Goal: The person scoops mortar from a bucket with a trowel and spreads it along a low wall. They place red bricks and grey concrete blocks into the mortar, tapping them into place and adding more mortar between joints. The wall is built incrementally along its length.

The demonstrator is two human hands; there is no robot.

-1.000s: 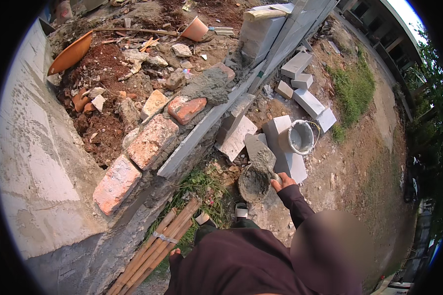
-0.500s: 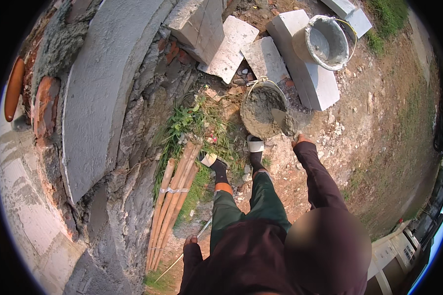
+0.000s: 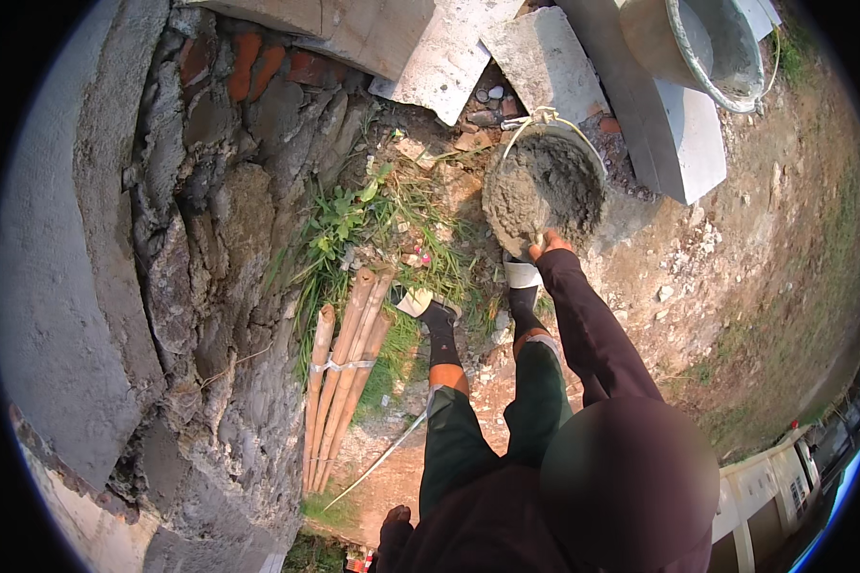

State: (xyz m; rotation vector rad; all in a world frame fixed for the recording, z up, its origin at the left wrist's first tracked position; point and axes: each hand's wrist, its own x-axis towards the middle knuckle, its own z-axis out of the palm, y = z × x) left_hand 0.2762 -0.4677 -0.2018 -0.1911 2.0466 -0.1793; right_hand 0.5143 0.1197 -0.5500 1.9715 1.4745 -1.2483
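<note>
My right hand (image 3: pixel 551 246) is closed around the handle of a trowel (image 3: pixel 541 236) at the near rim of a bucket. The trowel's blade is sunk in wet grey mortar (image 3: pixel 559 181) and barely shows. The bucket (image 3: pixel 488 205) stands on the ground just beyond my right foot, its pale handle (image 3: pixel 545 116) resting toward the far side. Low in the view, my left hand (image 3: pixel 397 516) hangs in shade beside my body, near a thin pale rod (image 3: pixel 377 463). Its fingers are too dark to read.
A rough stone wall (image 3: pixel 229 220) with a smooth grey cement face (image 3: pixel 48 239) runs along the left. Tied bamboo poles (image 3: pixel 346 382) lie beside it, near grass. Beyond the mortar are pale blocks (image 3: pixel 702 153) and a second bucket (image 3: pixel 655 43).
My right hand has moved left, and the trowel, earlier showing its blade at the bucket's right side, is now dug into the mortar. The view has shifted closer to the wall and bucket.
</note>
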